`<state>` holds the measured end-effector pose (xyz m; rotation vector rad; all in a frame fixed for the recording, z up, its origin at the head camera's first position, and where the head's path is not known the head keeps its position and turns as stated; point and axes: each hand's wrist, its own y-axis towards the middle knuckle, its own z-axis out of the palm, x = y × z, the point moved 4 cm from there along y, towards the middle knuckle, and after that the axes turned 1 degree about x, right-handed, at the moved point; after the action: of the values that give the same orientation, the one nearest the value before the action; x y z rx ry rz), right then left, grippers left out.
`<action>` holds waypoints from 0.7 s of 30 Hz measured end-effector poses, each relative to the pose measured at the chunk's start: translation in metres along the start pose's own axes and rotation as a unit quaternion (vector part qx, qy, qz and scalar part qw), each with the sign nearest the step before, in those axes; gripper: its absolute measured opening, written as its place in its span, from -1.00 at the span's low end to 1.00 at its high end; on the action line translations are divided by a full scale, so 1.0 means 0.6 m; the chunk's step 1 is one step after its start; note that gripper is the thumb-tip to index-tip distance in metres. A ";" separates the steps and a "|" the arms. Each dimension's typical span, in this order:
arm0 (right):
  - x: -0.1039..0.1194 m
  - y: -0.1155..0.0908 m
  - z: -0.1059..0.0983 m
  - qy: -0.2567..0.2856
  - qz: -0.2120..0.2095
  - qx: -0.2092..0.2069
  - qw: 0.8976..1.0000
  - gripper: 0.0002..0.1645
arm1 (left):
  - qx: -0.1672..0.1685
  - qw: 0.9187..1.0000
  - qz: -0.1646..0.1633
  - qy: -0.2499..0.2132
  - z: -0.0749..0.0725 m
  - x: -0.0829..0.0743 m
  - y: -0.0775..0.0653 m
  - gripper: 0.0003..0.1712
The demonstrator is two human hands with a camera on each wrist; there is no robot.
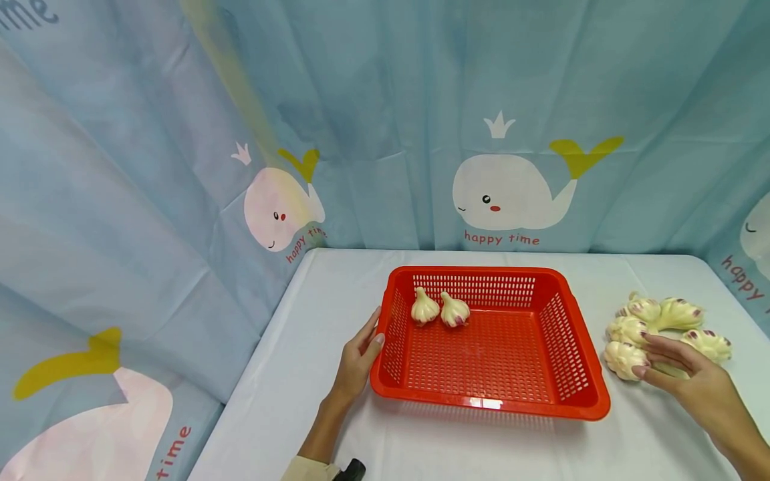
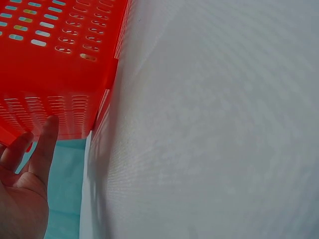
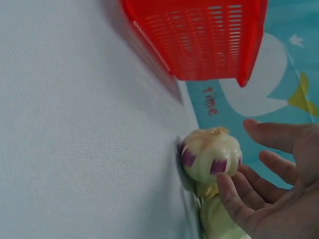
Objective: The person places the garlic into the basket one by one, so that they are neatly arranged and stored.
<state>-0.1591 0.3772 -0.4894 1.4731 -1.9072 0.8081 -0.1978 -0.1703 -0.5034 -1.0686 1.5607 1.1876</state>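
My left hand (image 1: 355, 364) is at the left side of a red plastic basket (image 1: 481, 404). Its fingers, fairly straight, rest against the basket's outer wall in the left wrist view. Two garlic bulbs (image 1: 424, 307) lie inside, toward the back left corner. On the right, my right hand (image 1: 700, 381) is spread over a cluster of garlic bulbs (image 1: 680, 312). The right wrist view has its fingertips right at the side of one white bulb with purple patches (image 3: 212, 154), thumb apart from it.
A white cloth (image 1: 337, 287) covers the table beneath the basket and garlic. Blue curtains (image 1: 385, 120) printed with whales hang behind and at the sides. A dark cylindrical object (image 1: 351, 469) is beside the left sleeve.
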 end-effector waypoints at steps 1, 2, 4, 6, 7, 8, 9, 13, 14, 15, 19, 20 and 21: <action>0.000 0.001 0.000 -0.007 0.000 0.000 1.000 0.07 | 0.000 1.000 0.000 0.000 0.000 0.000 0.000 -0.36; -0.001 0.002 0.001 -0.009 -0.002 0.000 1.000 0.07 | -0.001 1.000 0.000 0.000 0.000 0.000 0.000 -0.36; -0.003 0.002 0.002 -0.011 -0.008 -0.001 1.000 0.07 | -0.002 1.000 -0.001 0.001 0.001 -0.001 0.000 -0.36; -0.005 0.003 0.004 -0.003 -0.018 -0.001 1.000 0.06 | -0.004 1.000 -0.002 0.003 0.001 -0.002 0.000 -0.36; -0.007 0.003 0.005 -0.001 -0.024 -0.002 1.000 0.05 | -0.004 1.000 -0.003 0.004 0.001 -0.002 0.000 -0.36; -0.009 0.003 0.006 0.004 -0.029 -0.002 1.000 0.04 | -0.005 1.000 -0.002 0.005 0.001 -0.002 0.000 -0.36; -0.010 0.004 0.007 0.007 -0.034 -0.002 0.999 0.03 | -0.005 1.000 -0.002 0.005 0.001 -0.002 0.000 -0.36; -0.015 0.005 0.009 0.015 -0.047 -0.002 0.999 -0.02 | -0.004 1.000 -0.001 0.003 0.002 -0.002 0.000 -0.36; -0.016 0.006 0.010 0.016 -0.050 -0.002 0.999 -0.02 | -0.004 1.000 0.000 0.003 0.002 -0.001 0.000 -0.36; -0.017 0.006 0.011 0.016 -0.052 -0.001 0.999 -0.03 | -0.004 1.000 0.001 0.003 0.002 -0.001 0.000 -0.36; -0.022 0.010 0.015 0.010 -0.050 0.002 0.999 0.00 | -0.003 1.000 0.002 0.003 0.002 -0.001 0.000 -0.36; -0.023 0.011 0.016 0.005 -0.047 0.004 0.999 0.02 | -0.003 1.000 0.002 0.003 0.002 -0.001 0.000 -0.36; -0.024 0.012 0.017 0.000 -0.048 0.005 0.999 0.02 | -0.002 1.000 0.002 0.003 0.002 -0.002 0.000 -0.36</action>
<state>-0.1640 0.3798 -0.5076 1.5561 -1.8200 0.7745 -0.1975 -0.1690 -0.5024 -1.0722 1.5657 1.1927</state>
